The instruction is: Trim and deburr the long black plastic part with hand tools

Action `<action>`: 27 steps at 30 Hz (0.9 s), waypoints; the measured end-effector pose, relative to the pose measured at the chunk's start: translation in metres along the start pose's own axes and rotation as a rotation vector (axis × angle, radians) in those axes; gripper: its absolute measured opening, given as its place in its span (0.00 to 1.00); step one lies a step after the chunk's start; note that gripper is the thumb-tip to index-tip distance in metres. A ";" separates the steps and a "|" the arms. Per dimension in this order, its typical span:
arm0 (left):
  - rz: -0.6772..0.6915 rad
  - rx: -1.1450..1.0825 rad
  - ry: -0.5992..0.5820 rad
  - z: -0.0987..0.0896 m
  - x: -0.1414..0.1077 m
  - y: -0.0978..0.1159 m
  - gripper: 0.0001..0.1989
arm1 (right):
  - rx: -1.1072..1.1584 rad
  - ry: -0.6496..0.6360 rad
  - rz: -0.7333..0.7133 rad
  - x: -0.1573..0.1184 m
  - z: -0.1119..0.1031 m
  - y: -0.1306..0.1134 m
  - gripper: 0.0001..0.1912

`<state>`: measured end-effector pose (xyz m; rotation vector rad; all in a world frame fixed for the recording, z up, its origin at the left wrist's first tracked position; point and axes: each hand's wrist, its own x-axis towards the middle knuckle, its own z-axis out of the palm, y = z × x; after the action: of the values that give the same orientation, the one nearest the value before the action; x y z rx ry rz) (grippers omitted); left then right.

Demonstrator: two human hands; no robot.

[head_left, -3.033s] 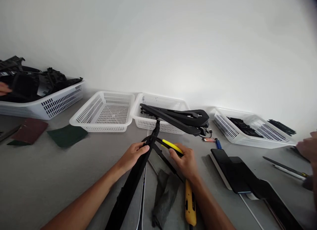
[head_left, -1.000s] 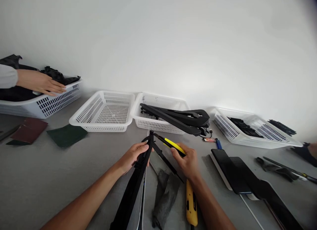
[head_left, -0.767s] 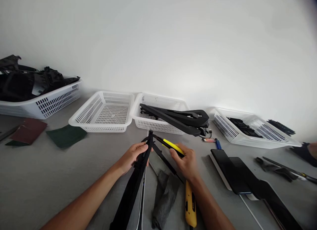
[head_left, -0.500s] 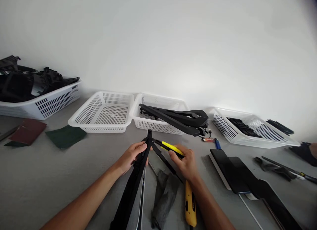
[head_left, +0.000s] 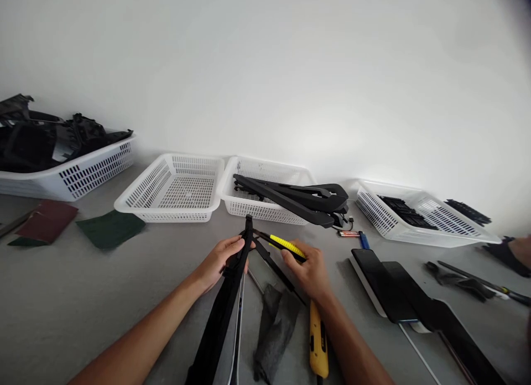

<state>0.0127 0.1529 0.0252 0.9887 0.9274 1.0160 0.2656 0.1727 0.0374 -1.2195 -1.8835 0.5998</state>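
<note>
My left hand [head_left: 216,264] is closed around the upper part of a long black plastic trim strip [head_left: 227,302], its thumb on top. The strip slants from the bottom of the view up to a narrow tip. My right hand [head_left: 310,268] grips a yellow-and-black utility knife [head_left: 288,245]. The knife's front end points left and lies beside the strip's upper end; whether its blade touches the strip I cannot tell. A thin black strip [head_left: 279,269] runs below the knife. Near my right forearm lies a yellow-handled tool [head_left: 318,346], and left of it a grey cloth [head_left: 274,335].
White baskets line the wall: one with black parts [head_left: 95,166], a bare one [head_left: 170,216], one under long black trims [head_left: 286,199], another [head_left: 390,230] at right. Sanding sheets [head_left: 110,229] lie left. A phone [head_left: 385,285] lies right; another person's hand [head_left: 521,251] shows at the edge.
The black trim strip's upper end and the utility knife have shifted very slightly left. Both hands keep their hold.
</note>
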 end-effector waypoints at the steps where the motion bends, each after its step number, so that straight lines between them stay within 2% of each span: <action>1: -0.001 0.004 -0.004 0.001 0.000 0.001 0.32 | -0.002 0.013 0.002 0.000 0.000 0.000 0.15; 7: -0.002 0.031 -0.023 0.002 -0.003 0.006 0.33 | 0.022 -0.069 -0.054 -0.001 0.000 0.000 0.13; 12: 0.021 0.009 -0.095 0.000 -0.005 0.005 0.33 | -0.001 0.046 0.021 0.003 0.003 0.004 0.15; 15: 0.028 0.011 -0.104 0.000 -0.005 0.004 0.34 | -0.009 0.070 0.021 0.002 0.003 0.004 0.15; 19: 0.056 0.030 -0.078 0.000 -0.004 0.005 0.32 | 0.005 -0.042 -0.031 0.001 0.001 0.000 0.13; 23: 0.052 0.039 -0.083 0.001 -0.005 0.006 0.31 | 0.011 0.006 -0.007 0.000 0.001 -0.001 0.14; 27: 0.065 0.032 -0.090 0.001 -0.004 0.005 0.31 | 0.038 -0.103 -0.014 0.000 0.000 0.002 0.15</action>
<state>0.0111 0.1498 0.0306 1.0887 0.8442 1.0049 0.2661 0.1732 0.0360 -1.1699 -1.9550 0.6991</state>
